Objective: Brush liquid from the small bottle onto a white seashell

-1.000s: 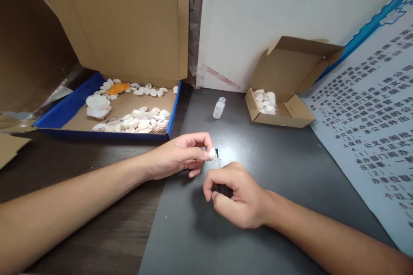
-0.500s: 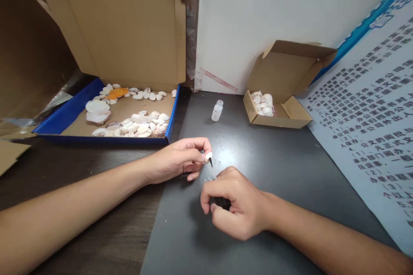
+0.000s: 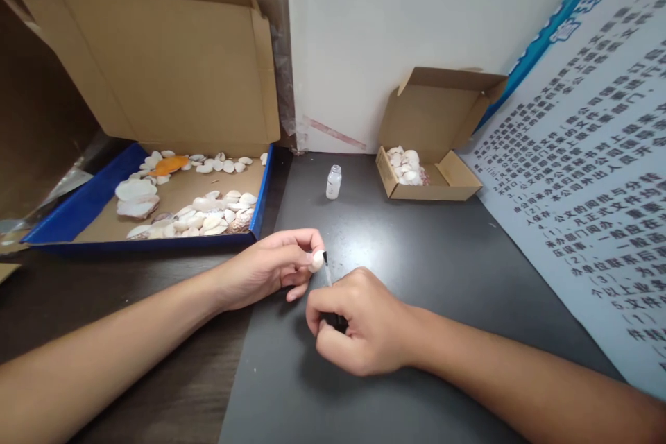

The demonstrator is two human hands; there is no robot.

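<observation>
blue tray (image 3: 73, 205): many shells | small carton (image 3: 450, 184): shells | vial (image 3: 334, 182): uncapped

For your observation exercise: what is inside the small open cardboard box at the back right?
The small cardboard box holds a pile of pale shells. Whatever lies beneath the pile is covered.

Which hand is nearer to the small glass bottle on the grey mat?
Left. The left hand, pinching a shell, lies below-left of the bottle; the right hand, gripping a brush, lies further below.
</observation>
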